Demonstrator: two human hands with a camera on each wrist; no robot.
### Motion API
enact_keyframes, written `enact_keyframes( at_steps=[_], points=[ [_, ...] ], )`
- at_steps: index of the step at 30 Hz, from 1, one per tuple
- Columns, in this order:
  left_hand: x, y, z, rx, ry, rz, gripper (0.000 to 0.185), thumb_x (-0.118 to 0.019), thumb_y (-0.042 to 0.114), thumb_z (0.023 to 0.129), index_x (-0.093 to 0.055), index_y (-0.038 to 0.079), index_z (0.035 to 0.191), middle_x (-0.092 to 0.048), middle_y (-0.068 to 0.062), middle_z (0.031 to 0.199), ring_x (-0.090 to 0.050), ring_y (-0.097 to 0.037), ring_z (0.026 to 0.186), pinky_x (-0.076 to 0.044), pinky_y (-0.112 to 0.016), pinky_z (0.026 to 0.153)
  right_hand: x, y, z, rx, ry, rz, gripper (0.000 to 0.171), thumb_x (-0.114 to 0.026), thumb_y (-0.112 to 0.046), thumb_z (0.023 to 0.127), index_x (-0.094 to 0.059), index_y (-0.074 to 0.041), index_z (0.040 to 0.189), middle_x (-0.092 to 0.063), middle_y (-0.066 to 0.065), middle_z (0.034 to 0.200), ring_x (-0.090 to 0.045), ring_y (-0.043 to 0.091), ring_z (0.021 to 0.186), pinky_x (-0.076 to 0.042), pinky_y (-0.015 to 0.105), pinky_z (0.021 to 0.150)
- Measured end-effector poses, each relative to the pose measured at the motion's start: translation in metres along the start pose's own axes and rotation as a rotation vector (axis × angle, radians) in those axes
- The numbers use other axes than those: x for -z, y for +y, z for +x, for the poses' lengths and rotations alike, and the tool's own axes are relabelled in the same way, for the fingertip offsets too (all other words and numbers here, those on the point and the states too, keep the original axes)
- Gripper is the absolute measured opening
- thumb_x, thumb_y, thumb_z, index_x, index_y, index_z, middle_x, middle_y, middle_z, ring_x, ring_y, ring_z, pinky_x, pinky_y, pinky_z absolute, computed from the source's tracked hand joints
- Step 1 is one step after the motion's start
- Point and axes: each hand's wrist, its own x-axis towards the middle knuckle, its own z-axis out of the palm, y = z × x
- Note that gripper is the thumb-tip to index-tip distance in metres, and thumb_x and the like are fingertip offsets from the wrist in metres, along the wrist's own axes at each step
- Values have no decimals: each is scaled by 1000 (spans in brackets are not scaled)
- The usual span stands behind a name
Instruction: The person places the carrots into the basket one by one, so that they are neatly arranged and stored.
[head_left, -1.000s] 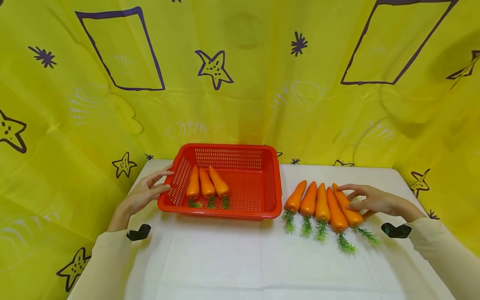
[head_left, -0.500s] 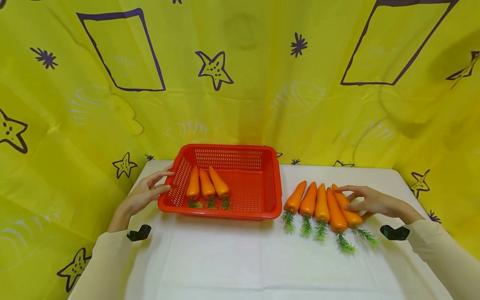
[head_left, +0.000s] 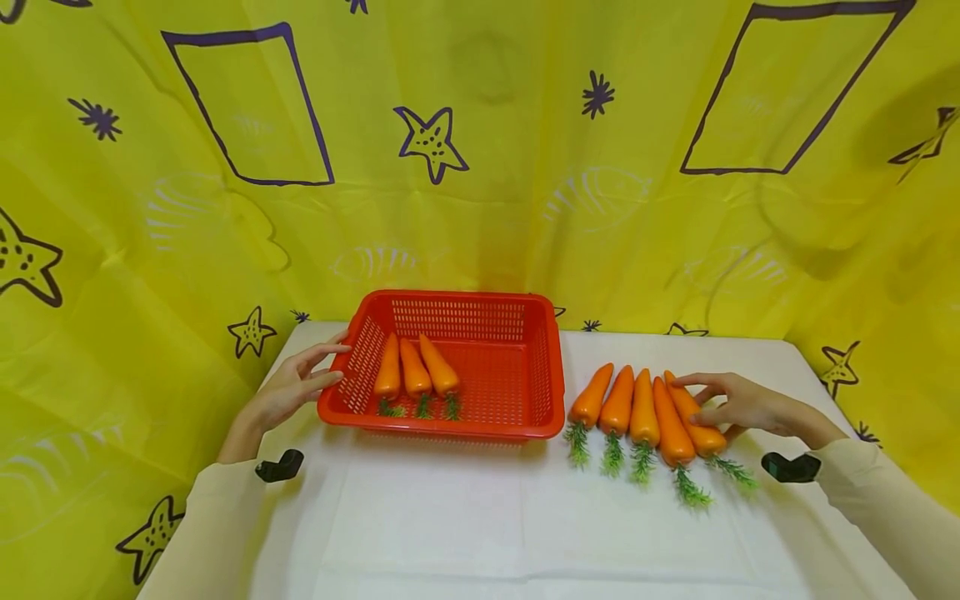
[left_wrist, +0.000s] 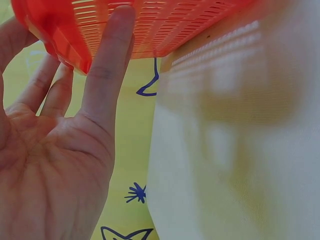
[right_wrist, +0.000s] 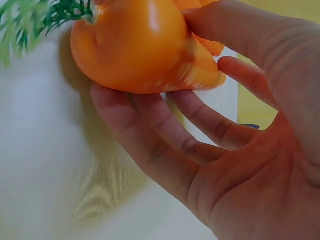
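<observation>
A yellow curtain printed with purple stars hangs behind a white tabletop. On it stands a red basket holding three carrots side by side. The left hand rests with straight fingers against the basket's left wall. Right of the basket lie five carrots in a row; the right hand curls its thumb and fingers round the outermost carrot, which touches its neighbour. Against the earlier frames, both hands and all carrots lie almost unchanged.
</observation>
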Motion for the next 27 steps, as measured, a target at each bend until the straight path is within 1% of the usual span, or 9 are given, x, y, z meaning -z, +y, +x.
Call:
enact_keyframes(
  at_steps=[2, 5, 8, 10, 12, 15, 20, 24, 27],
  points=[
    [0, -1, 0, 0, 3, 8, 46, -57, 7, 105, -43, -5, 147, -10, -8, 173, -60, -8, 125, -57, -31, 90, 1, -1, -1, -7, 1, -12, 73, -71, -11, 97, -31, 7, 155, -47, 42, 134, -68, 32, 92, -62, 45, 68],
    [-1, -1, 0, 2, 10, 22, 47, -59, 9, 105, -44, -5, 147, -11, -7, 173, -51, -12, 136, -56, -30, 92, 2, -4, -3, -15, -1, -24, 72, -71, -10, 96, -32, 6, 156, -47, 41, 134, -68, 32, 91, -61, 45, 67],
    [-2, 0, 0, 4, 13, 23, 47, -59, 9, 104, -45, -5, 147, -12, -6, 173, -36, -26, 147, -54, -29, 95, 4, -10, -7, -13, -1, -39, 72, -71, -11, 96, -34, 4, 155, -47, 40, 133, -67, 33, 89, -61, 45, 67],
    [-2, 0, 0, 6, 15, 15, 47, -60, 9, 104, -45, -5, 146, -12, -5, 173, -27, -37, 150, -54, -28, 95, 7, -15, -10, -7, 3, -51, 72, -72, -12, 96, -34, 3, 155, -46, 40, 134, -68, 33, 89, -61, 44, 67],
    [-2, 0, 0, 6, 12, 7, 47, -60, 9, 104, -44, -5, 146, -11, -5, 173, -20, -43, 151, -53, -28, 96, 10, -21, -14, 1, 7, -62, 72, -72, -14, 96, -35, 2, 155, -45, 40, 135, -68, 32, 91, -62, 44, 69],
    [-3, 1, -1, 5, 8, 9, 47, -60, 9, 104, -44, -5, 146, -11, -5, 173, -19, -47, 150, -53, -28, 96, 17, -30, -19, 9, 21, -76, 72, -73, -15, 96, -36, 0, 155, -42, 40, 137, -69, 31, 92, -62, 43, 70],
    [-3, 0, -1, 6, 6, 20, 47, -60, 9, 104, -45, -4, 147, -11, -5, 173, -21, -46, 150, -54, -29, 95, 27, -48, -29, 45, 76, -112, 71, -74, -16, 96, -38, -2, 154, -41, 40, 139, -70, 27, 92, -62, 43, 70],
    [-3, 1, -1, 12, 13, 15, 47, -60, 9, 104, -44, -4, 147, -11, -5, 173, -28, -38, 149, -54, -30, 95, 33, -61, -35, 63, 97, -119, 68, -72, -16, 97, -39, -6, 156, -36, 40, 143, -69, 25, 99, -62, 42, 72],
    [-3, 1, -1, 15, 13, 16, 48, -60, 9, 104, -43, -5, 147, -11, -6, 173, -33, -29, 148, -54, -29, 95, 36, -68, -36, 69, 93, -117, 66, -70, -15, 99, -39, -7, 156, -34, 39, 145, -68, 25, 101, -61, 41, 74]
  ],
)
